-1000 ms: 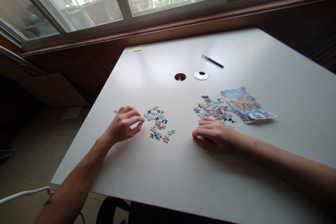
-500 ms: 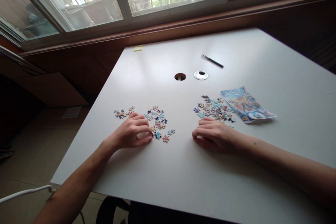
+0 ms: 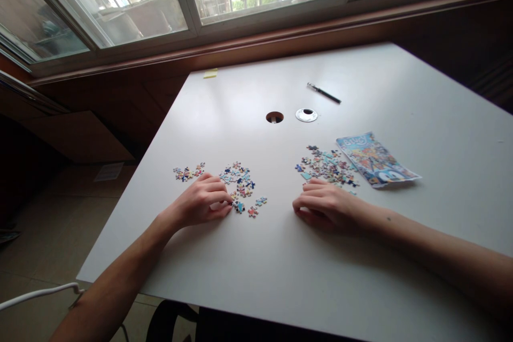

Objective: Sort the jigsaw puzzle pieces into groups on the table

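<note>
Puzzle pieces lie in several groups on the white table (image 3: 256,256). My left hand (image 3: 204,200) rests beside the middle pieces (image 3: 238,173), its thumb and index finger closed at the edge of a dark piece; whether they grip it is too small to tell. A small pile (image 3: 186,172) lies beyond that hand. Near its fingertips are a blue piece (image 3: 240,207) and a red piece (image 3: 253,212). My right hand (image 3: 320,203) lies with curled fingers on the table, just in front of the larger pile (image 3: 328,164); its fingertips touch together, and anything between them is hidden.
A colourful printed sheet (image 3: 374,159) lies right of the larger pile. Farther back are a black pen (image 3: 324,93), a round metal cover (image 3: 306,115) and a cable hole (image 3: 274,117). Yellow tape (image 3: 210,73) marks the back left edge.
The fingers of my left hand have shifted slightly at the dark piece. My right hand has stayed in place.
</note>
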Tool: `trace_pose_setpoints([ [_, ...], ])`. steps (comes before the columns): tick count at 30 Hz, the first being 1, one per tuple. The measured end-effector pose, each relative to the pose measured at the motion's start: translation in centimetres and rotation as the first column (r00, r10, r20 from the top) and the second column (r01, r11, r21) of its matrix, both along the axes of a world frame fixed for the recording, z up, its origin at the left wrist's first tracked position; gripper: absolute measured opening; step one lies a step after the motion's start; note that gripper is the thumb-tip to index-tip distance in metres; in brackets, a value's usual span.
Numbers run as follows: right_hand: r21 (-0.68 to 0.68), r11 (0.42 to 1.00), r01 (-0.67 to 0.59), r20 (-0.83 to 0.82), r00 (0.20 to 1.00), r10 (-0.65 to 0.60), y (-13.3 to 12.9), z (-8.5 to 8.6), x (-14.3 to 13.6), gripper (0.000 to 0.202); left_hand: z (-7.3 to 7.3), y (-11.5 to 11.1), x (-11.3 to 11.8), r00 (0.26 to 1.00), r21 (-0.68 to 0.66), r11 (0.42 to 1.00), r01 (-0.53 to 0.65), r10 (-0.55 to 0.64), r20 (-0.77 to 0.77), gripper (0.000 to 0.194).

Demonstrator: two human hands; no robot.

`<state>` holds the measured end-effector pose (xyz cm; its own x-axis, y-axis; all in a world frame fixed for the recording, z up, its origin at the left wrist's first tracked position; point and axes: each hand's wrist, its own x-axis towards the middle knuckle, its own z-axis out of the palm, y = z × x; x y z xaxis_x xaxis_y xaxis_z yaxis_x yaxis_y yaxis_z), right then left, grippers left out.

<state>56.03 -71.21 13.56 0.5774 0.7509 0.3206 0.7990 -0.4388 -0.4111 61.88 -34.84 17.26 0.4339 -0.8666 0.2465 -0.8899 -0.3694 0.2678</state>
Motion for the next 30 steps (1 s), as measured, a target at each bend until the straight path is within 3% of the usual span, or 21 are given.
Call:
trace_pose_setpoints([
  [30, 0.003, 1.0, 0.004, 0.001, 1.0, -0.004, 0.13, 0.27, -0.05, 0.013, 0.03, -0.11, 0.08, 0.999, 0.001, 1.0, -0.007, 0.007, -0.033, 0.009],
])
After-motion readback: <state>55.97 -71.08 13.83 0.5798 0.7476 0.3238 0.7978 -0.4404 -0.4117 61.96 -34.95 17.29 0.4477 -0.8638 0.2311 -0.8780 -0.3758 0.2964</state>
